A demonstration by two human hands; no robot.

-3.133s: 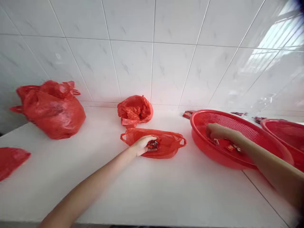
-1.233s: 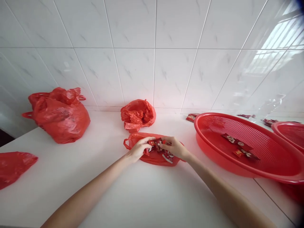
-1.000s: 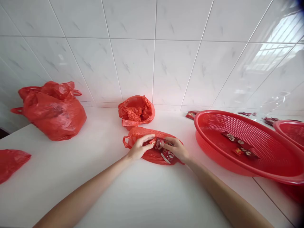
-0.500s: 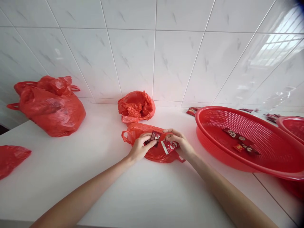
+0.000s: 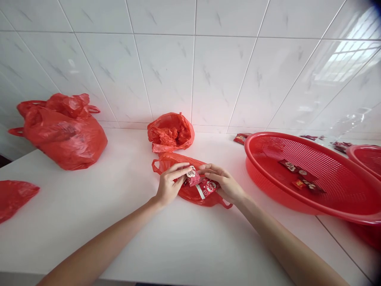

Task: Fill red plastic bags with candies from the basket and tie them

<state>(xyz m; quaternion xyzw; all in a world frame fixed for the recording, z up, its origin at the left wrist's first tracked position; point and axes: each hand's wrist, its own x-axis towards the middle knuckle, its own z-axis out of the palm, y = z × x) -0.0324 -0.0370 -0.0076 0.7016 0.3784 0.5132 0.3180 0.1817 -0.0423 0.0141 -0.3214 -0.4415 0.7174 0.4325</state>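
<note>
In the middle of the white counter lies a flattened red plastic bag [image 5: 193, 196]. My left hand [image 5: 170, 183] pinches a small pink-red packet [image 5: 193, 176] with a pale round label, held above the bag. My right hand [image 5: 224, 183] is at the right side of the bag, its fingers around a second red packet [image 5: 207, 187] with white print and a white edge. The two packets are side by side and partly overlap. The right fingertips reach close to the left packet.
A full red bag [image 5: 67, 137] stands at the left, with another red bag [image 5: 16, 198] at the left edge. An open red bag [image 5: 171, 133] sits near the tiled wall. On the right is a large red basket [image 5: 268, 180] holding several packets [image 5: 303, 174].
The dark packet by my left hand is no longer visible; a pink-red one shows there instead. The right-hand packet has shifted slightly left.
</note>
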